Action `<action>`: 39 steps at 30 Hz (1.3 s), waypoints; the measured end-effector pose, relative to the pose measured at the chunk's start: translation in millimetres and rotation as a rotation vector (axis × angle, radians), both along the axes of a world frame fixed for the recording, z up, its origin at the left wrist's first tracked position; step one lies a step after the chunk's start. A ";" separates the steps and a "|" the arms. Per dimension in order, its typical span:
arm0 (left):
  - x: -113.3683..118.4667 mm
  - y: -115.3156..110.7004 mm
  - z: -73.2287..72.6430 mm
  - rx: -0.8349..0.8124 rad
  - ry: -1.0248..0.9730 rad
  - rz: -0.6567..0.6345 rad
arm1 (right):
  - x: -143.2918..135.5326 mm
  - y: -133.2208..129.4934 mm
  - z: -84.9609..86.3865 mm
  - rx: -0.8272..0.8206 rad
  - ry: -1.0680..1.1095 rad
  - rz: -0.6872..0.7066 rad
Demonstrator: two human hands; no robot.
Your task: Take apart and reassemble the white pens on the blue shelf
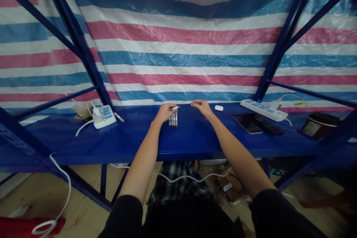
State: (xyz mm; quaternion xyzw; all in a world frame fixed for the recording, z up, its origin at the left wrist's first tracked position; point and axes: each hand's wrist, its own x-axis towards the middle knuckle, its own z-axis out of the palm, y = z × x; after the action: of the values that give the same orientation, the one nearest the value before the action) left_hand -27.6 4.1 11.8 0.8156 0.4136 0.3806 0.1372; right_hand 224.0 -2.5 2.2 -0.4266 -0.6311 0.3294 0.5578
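Observation:
My left hand (165, 111) is closed on a white marker pen (174, 108), its tip pointing right. Just below that hand, several white marker pens (173, 120) lie side by side on the blue tabletop (192, 137), dark ends toward me. My right hand (202, 107) is apart from the left, fingers pinched together near the table's back edge. Something small and dark shows at its fingertips, too small to name. To the right of this hand lies a small white rounded case (219, 108).
On the left stand a white power strip (105, 116) and another white pen (119, 117). Two dark phone-like devices (247, 123), a longer power strip (263, 110) and a dark tub (319, 125) are on the right. Blue metal posts (284, 41) and a striped sheet (181, 48) stand behind.

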 end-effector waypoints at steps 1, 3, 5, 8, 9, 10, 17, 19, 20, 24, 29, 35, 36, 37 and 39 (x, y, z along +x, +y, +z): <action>0.7 -0.7 0.6 -0.005 0.000 -0.002 | -1.2 -1.0 0.1 -0.001 -0.012 0.006; 1.9 -2.9 2.1 -0.003 0.004 0.002 | -4.1 -3.7 0.7 -0.003 -0.029 0.015; 3.1 -5.5 3.5 0.013 0.015 0.008 | -7.2 -6.7 1.7 -0.001 -0.034 0.026; 5.0 -8.4 4.1 0.032 0.028 -0.012 | -11.8 -11.2 3.3 0.011 -0.033 0.052; 5.9 -8.9 3.8 0.022 0.022 -0.022 | -13.3 -12.5 3.7 0.017 -0.037 0.062; 7.1 -9.3 3.4 0.002 0.007 -0.029 | -14.6 -13.7 4.0 0.023 -0.043 0.073; 14.3 -12.4 1.8 -0.131 -0.078 -0.063 | -18.0 -16.4 4.7 0.018 -0.047 0.051; 13.9 -14.4 3.0 -0.112 -0.074 -0.061 | -17.5 -15.8 4.0 0.007 -0.044 0.052; 13.3 -15.3 3.7 -0.100 -0.067 -0.059 | -17.3 -15.6 3.5 0.000 -0.043 0.061; 11.4 -16.6 5.5 -0.073 -0.042 -0.055 | -17.5 -14.5 1.6 -0.044 -0.048 0.101; 11.2 -13.5 4.4 -0.060 -0.040 -0.028 | -14.4 -3.9 -1.0 -0.107 0.067 0.098; 8.8 -8.6 2.8 -0.053 -0.047 0.030 | 0.6 13.3 -7.4 -0.022 0.000 -0.028; 8.6 -8.2 2.7 -0.051 -0.046 0.031 | 2.0 13.8 -7.9 0.017 -0.034 -0.035; 8.4 -7.9 2.7 -0.048 -0.043 0.033 | 2.7 13.6 -8.0 0.051 -0.058 -0.035; 8.3 -7.8 2.8 -0.043 -0.035 0.039 | 2.8 11.7 -7.1 0.092 -0.079 -0.020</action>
State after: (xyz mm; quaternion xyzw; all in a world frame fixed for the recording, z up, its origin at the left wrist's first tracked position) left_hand -19.3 -3.7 14.6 0.7977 0.4349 0.3883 0.1544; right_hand 226.7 9.2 -4.9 -0.4195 -0.6627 0.2775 0.5549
